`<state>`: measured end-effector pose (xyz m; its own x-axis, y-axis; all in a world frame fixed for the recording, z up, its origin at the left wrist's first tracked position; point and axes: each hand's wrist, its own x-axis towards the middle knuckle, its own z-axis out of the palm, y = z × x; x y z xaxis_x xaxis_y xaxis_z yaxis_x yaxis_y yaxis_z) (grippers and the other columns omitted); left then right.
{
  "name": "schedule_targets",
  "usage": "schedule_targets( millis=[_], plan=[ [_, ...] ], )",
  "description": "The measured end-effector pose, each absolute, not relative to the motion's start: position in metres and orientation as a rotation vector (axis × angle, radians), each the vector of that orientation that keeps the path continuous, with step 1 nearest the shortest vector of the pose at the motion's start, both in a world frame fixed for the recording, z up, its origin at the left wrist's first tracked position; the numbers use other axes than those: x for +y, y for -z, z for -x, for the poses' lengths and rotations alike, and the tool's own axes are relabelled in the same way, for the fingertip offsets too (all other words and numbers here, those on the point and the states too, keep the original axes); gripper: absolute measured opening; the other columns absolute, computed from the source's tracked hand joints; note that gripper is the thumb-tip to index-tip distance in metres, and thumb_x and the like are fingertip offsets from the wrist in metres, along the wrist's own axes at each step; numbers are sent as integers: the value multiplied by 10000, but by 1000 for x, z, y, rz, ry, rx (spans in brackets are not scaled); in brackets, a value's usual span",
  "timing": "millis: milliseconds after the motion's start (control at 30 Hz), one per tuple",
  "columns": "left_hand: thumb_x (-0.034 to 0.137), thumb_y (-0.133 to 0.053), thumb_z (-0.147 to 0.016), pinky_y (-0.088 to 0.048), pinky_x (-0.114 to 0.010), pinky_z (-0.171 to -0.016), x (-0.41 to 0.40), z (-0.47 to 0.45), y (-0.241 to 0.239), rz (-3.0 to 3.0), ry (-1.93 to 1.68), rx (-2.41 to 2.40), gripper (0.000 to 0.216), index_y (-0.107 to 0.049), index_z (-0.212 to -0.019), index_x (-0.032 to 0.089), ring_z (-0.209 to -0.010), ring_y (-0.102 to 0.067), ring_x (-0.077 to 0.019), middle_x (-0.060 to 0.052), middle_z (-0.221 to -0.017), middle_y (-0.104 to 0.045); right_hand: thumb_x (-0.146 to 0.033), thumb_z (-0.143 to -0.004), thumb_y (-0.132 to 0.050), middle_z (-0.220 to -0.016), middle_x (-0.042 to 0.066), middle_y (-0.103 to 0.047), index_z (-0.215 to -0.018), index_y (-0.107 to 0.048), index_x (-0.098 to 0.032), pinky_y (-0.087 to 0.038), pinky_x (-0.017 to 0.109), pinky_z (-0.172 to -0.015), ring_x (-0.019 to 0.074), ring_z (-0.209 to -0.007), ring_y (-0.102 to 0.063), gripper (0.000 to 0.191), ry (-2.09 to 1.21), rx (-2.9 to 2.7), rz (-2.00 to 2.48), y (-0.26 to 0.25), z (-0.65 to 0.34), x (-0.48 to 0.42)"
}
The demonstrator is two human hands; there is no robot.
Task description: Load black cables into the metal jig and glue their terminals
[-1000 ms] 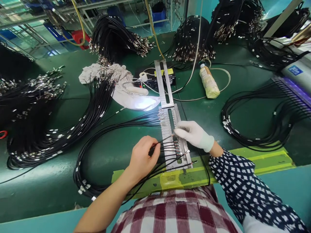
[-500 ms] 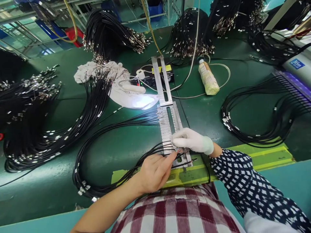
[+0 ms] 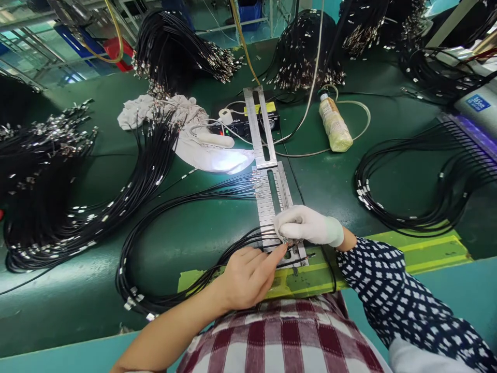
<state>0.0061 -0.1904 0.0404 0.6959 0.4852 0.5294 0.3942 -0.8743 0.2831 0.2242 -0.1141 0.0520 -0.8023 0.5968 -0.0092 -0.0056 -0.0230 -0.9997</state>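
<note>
A slotted metal fixture lies on the bench with thin black cables laid side by side across its upper part. My left hand, bare, is closed over a black cable near the fixture's lower end, with its index fingertip against the cable's end. Just above that fingertip, my right hand, in a white glove, is closed in a pinch over the fixture. Its fingers cover what they hold; a small shiny metal bit shows beneath them. One cable with a metal tip sticks out to the right below the hands.
Bundled cables lie to the left, and a cable coil to the right. Behind the fixture are a lit lamp on white cloth, a black control box and a bottle. Yellow-green tape runs along the front edge.
Both hands stay at the fixture's lower end. My right fingers have shifted slightly over the cable end, and my left index fingertip has moved a little to the right.
</note>
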Motion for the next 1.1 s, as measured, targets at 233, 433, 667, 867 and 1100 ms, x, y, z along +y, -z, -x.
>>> schedule_targets(
  millis=[233,433,667,867,1100],
  plan=[
    [97,-442,-912,-395,-276,-487,-190,-7,-41,-2806,-918,694,573,-308,-1466,31,-534,-511,-146,-5,-653,-589,-546,-921,-533,-636,-26,-402,-633,-483,-171,-319,272,-602,111,-625,-355,475,-1838,-1866,567,-54,-225,-115],
    [103,-437,-906,-401,-288,-484,-191,-6,-39,-2814,-906,680,590,-290,-1473,29,-537,-520,-156,-5,-660,-596,-543,-926,-525,-647,-21,-421,-658,-500,-174,-329,272,-606,117,-632,-374,457,-1839,-1878,546,-51,-224,-115],
    [180,-461,-945,-474,-319,-669,-185,-7,-47,-2720,-792,882,348,-535,-1283,143,-798,-619,-195,-91,-912,-671,-493,-895,-548,-573,-32,-420,-558,-489,-184,-278,272,-556,106,-564,-346,461,-1433,-2303,924,-71,-245,-108],
    [264,-484,-982,-449,-334,-732,-153,-1,-26,-2343,-366,1444,172,-618,-918,179,-832,-566,-211,-57,-868,-637,-507,-874,-545,-543,-33,-410,-551,-445,-202,-245,290,-558,120,-544,-345,455,-788,-2184,1495,-66,-259,-102],
    [233,-510,-955,-397,-267,-653,-145,9,-35,-2051,-594,1408,154,-578,-823,192,-708,-497,-139,8,-767,-540,-514,-900,-522,-588,-12,-486,-601,-514,-202,-271,292,-570,136,-575,-414,432,-805,-2108,1500,-64,-251,-103]
  ],
)
